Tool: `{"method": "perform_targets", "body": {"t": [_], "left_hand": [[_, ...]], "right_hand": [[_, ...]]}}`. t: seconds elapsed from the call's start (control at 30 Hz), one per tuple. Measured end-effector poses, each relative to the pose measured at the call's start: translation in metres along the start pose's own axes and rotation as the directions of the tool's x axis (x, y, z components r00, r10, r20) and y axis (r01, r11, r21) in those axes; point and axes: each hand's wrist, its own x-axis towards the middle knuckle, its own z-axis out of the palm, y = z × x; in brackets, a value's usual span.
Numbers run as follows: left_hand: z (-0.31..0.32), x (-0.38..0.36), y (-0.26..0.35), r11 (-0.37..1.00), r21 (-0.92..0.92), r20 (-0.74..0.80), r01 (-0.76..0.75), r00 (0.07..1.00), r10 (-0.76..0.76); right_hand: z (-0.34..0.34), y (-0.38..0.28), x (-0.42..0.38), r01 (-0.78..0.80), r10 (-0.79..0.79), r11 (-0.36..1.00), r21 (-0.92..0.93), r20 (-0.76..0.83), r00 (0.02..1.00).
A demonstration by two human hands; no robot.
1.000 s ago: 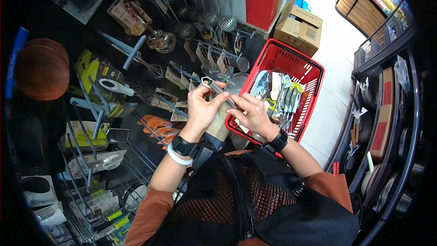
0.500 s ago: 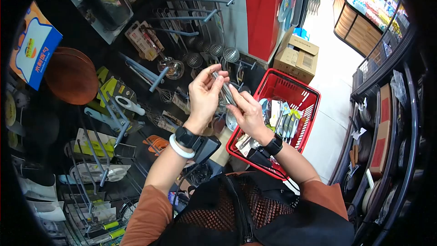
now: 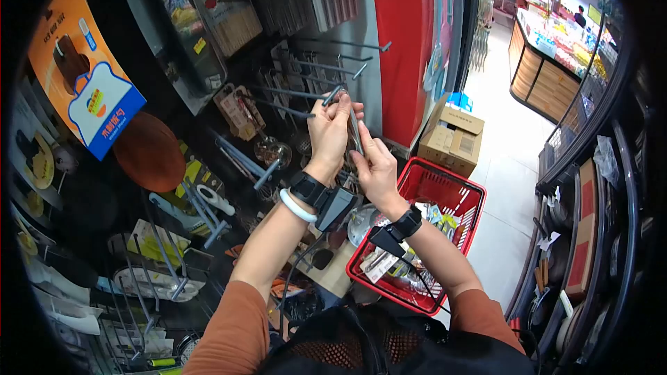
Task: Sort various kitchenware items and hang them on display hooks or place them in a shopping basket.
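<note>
**Orange sleeves, black vest, gear on both wrists**

The person wears rust-orange long sleeves under a black mesh vest. The left hand (image 3: 328, 132) has a black smartwatch, a white ring-shaped bangle (image 3: 296, 206) and a black box-shaped device at the wrist. The right hand (image 3: 376, 167) has a black wrist strap carrying a similar black device, with a thin black cable trailing down the forearm.

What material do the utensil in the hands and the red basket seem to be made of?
Utensil: probably polished steel; its thin grey handle glints between left hand and right hand.
Red basket: likely plastic; uniform glossy red, moulded slotted walls.
Boxes: brown matt cardboard.
</note>
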Motion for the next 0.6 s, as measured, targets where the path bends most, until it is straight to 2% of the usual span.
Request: {"method": "perform_targets", "body": {"t": [0.1,0.27,0.6], "left_hand": [[0.004,0.012,-0.005,1.0,0.012,-0.039,-0.023,0.999,0.023],[0.006,0.012,-0.01,0.987,0.133,0.002,-0.089,0.996,0.089],[-0.008,0.019,-0.021,0.979,0.196,-0.064,-0.053,0.996,0.067]], "right_hand": [[0.009,0.005,0.012,0.105,-0.106,0.994,-0.016,-0.099,0.989],[0.014,0.007,0.013,0.082,-0.09,0.995,-0.053,-0.167,0.982],[0.033,0.022,0.024,0.089,-0.084,0.996,0.027,-0.129,0.988]]}}
